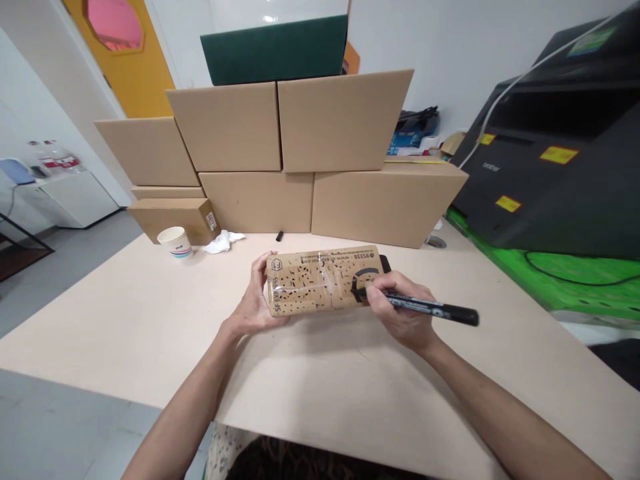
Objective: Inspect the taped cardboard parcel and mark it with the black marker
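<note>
Here, 1 small cardboard box [305,287], black-speckled and taped, printed "SF EXPRESS" and "95338", is raised over the table [125,307]. The left hand [256,301] grips its end; the right hand's [404,312] fingers pinch 1 black marker [435,309] against it. Beyond stand 1 paper cup [176,245] and stacked cartons [345,123], contents unclear.
</note>
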`<state>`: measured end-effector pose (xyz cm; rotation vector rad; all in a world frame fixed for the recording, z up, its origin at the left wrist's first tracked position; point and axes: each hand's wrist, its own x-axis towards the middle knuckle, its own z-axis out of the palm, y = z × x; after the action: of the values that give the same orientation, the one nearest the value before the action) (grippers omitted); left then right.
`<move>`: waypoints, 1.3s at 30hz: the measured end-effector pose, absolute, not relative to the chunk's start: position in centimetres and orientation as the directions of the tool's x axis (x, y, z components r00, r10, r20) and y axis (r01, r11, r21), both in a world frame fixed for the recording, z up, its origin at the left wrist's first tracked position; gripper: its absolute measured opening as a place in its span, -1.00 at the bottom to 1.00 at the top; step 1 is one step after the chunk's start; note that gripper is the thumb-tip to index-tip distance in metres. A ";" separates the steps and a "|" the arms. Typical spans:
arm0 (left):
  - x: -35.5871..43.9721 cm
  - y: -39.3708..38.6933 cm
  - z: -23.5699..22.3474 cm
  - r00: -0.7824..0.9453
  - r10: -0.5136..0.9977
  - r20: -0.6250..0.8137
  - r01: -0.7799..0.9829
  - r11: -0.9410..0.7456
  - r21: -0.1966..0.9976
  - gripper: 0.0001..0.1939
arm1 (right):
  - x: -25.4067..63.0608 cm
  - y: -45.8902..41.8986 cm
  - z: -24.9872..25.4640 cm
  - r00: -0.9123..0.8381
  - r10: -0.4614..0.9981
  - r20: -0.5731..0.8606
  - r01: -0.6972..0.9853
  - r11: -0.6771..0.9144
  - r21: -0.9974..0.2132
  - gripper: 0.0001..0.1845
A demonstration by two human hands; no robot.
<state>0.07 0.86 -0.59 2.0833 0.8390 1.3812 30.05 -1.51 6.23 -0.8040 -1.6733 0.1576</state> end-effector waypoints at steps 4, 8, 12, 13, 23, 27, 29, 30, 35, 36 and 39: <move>0.0 0.8 -0.4 0.306 0.726 0.616 0.260 -0.686 0.680 0.31 | 30.2 -1.6 6.5 -0.093 0.556 0.826 0.403 0.780 -0.479 -0.76; 0.0 0.7 -0.2 0.311 0.724 0.616 0.273 -0.688 0.672 0.31 | 30.6 -1.7 6.4 -0.161 0.514 0.842 0.370 0.823 -0.432 -0.77; 0.1 0.7 -0.1 0.312 0.718 0.622 0.258 -0.694 0.672 0.29 | 30.7 -1.8 6.2 -0.217 0.472 0.854 0.378 0.847 -0.373 -0.78; 0.1 0.7 -0.1 0.313 0.716 0.624 0.259 -0.696 0.670 0.29 | 30.6 -1.8 6.1 -0.202 0.477 0.856 0.378 0.844 -0.381 -0.78; 0.3 0.7 0.0 0.310 0.723 0.617 0.257 -0.689 0.678 0.28 | 29.3 -2.2 5.9 -0.172 0.493 0.853 0.358 0.838 -0.412 -0.79; 0.4 0.7 0.0 0.304 0.711 0.634 0.252 -0.702 0.666 0.28 | 29.0 -2.3 6.0 -0.144 0.510 0.848 0.369 0.823 -0.432 -0.81; 0.4 0.8 0.0 0.313 0.706 0.635 0.249 -0.706 0.663 0.28 | 28.8 -2.4 6.1 -0.153 0.512 0.845 0.365 0.824 -0.433 -0.80; 0.3 0.8 0.0 0.318 0.708 0.631 0.251 -0.704 0.664 0.28 | 28.8 -2.4 6.1 -0.148 0.518 0.843 0.361 0.822 -0.441 -0.80; 0.3 0.7 0.0 0.326 0.714 0.620 0.241 -0.696 0.676 0.28 | 28.8 -2.4 6.0 -0.135 0.525 0.840 0.358 0.816 -0.453 -0.85; 0.3 0.7 0.0 0.325 0.712 0.622 0.238 -0.698 0.675 0.28 | 28.8 -2.4 6.0 -0.154 0.523 0.838 0.360 0.820 -0.445 -0.86; 0.3 0.7 0.0 0.322 0.711 0.624 0.242 -0.700 0.672 0.28 | 28.8 -2.4 6.1 -0.172 0.545 0.821 0.365 0.809 -0.461 -0.84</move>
<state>0.33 0.71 -0.01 2.1318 0.8399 1.3565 28.82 -2.37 6.12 -0.7014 -1.7871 0.1848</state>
